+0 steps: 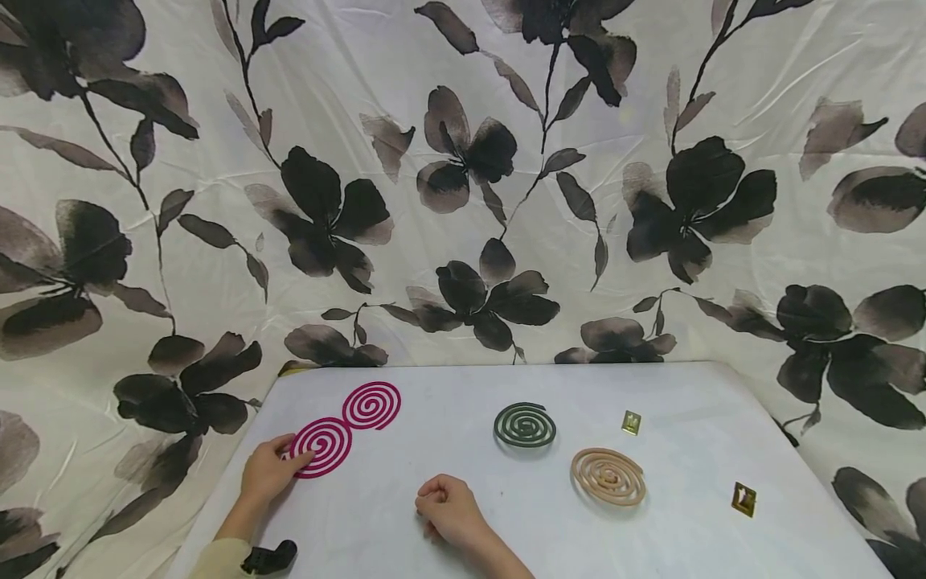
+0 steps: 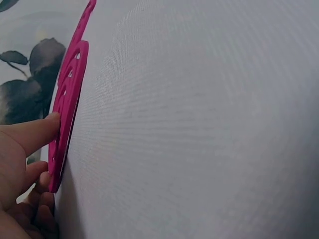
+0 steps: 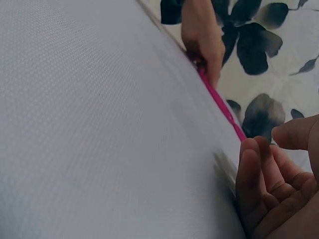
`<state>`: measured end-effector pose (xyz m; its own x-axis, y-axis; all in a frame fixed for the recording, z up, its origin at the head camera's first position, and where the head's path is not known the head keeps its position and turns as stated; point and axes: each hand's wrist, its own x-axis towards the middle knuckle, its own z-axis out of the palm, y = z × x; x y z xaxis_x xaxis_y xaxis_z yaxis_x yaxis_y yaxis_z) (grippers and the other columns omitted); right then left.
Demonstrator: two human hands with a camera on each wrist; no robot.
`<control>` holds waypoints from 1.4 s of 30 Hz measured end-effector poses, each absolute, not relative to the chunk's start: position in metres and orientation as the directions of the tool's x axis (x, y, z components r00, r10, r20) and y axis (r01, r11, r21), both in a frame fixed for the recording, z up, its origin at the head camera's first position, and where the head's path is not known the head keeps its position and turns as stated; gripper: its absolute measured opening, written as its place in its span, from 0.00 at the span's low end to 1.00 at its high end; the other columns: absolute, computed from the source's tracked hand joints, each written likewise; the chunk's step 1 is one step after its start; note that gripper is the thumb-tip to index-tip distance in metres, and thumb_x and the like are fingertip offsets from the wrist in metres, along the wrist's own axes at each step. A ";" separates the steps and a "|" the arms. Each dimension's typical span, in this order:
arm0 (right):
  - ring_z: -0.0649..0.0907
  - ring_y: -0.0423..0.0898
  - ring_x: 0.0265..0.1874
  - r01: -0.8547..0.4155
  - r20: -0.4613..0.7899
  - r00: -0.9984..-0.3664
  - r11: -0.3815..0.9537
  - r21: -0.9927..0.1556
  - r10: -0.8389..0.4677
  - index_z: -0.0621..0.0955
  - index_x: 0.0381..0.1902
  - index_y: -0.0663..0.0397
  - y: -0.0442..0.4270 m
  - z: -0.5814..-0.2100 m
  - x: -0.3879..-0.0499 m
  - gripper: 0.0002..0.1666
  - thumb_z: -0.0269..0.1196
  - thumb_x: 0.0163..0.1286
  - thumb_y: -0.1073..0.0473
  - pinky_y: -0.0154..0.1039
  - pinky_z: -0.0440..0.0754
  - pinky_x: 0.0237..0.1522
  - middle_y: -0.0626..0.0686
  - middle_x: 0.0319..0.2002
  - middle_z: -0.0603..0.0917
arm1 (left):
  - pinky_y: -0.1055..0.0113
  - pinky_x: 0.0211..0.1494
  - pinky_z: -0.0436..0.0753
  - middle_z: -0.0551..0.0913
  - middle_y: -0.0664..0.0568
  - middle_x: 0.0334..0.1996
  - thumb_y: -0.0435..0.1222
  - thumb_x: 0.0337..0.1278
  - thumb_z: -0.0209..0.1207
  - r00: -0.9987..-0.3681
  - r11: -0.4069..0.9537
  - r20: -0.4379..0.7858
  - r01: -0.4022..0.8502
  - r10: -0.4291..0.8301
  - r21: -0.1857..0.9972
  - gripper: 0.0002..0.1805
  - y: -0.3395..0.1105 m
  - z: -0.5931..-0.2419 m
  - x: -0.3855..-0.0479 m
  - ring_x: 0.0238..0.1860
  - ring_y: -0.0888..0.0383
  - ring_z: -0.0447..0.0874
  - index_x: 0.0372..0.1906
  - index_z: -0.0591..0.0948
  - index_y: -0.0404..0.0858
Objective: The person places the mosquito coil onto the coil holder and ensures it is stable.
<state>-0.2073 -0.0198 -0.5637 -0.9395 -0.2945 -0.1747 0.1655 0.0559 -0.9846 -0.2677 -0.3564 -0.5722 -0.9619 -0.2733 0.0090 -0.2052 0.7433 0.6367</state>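
Note:
Two pink mosquito coils lie at the left of the white table; the nearer one [image 1: 321, 447] touches the farther one [image 1: 372, 405]. My left hand [image 1: 266, 469] pinches the nearer coil at its left edge, thumb on top and fingers at the rim. The left wrist view shows that coil [image 2: 70, 117] edge-on, with the thumb [image 2: 42, 130] against its face. My right hand [image 1: 454, 511] is near the table's front middle, fingers loosely curled and nothing held. In the right wrist view its thumb [image 3: 295, 134] stands apart from the fingers.
A green coil [image 1: 525, 425] and a tan coil [image 1: 608, 477] lie right of centre on the white table [image 1: 434, 402]. Two small gold metal plates, one farther back [image 1: 632, 422] and one nearer [image 1: 743, 499], lie to their right. Floral cloth [image 1: 463, 225] hangs behind.

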 end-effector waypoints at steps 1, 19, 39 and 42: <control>0.74 0.38 0.14 0.165 -0.175 -0.940 0.057 -0.985 -0.294 0.79 0.36 0.59 -0.020 -0.563 -0.208 0.04 0.64 0.65 0.65 0.28 0.72 0.15 0.47 0.21 0.79 | 0.40 0.57 0.70 0.75 0.25 0.52 0.44 0.55 0.67 -0.961 0.741 0.007 -0.209 -0.277 0.638 0.37 -0.356 -0.572 -0.267 0.54 0.32 0.71 0.60 0.70 0.19; 0.76 0.41 0.14 0.031 -0.075 -0.930 0.125 -0.992 -0.361 0.79 0.36 0.58 -0.022 -0.548 -0.227 0.03 0.63 0.66 0.64 0.31 0.74 0.16 0.49 0.23 0.80 | 0.44 0.51 0.71 0.79 0.31 0.45 0.45 0.51 0.70 -0.961 0.739 0.005 -0.208 -0.276 0.640 0.38 -0.354 -0.571 -0.264 0.47 0.39 0.74 0.57 0.72 0.20; 0.77 0.40 0.14 -0.019 -0.050 -0.924 0.176 -0.984 -0.378 0.79 0.35 0.56 -0.024 -0.550 -0.233 0.02 0.63 0.66 0.64 0.31 0.73 0.16 0.49 0.23 0.81 | 0.47 0.51 0.72 0.79 0.36 0.44 0.45 0.49 0.71 -0.966 0.710 -0.028 -0.207 -0.255 0.673 0.38 -0.343 -0.576 -0.255 0.47 0.42 0.74 0.58 0.73 0.23; 0.77 0.40 0.14 -0.015 -0.058 -0.924 0.186 -0.982 -0.377 0.79 0.35 0.55 -0.025 -0.551 -0.232 0.02 0.63 0.66 0.63 0.31 0.72 0.16 0.48 0.22 0.80 | 0.51 0.47 0.73 0.80 0.39 0.43 0.45 0.48 0.72 -0.967 0.708 -0.032 -0.206 -0.251 0.675 0.37 -0.339 -0.575 -0.252 0.45 0.45 0.74 0.58 0.74 0.24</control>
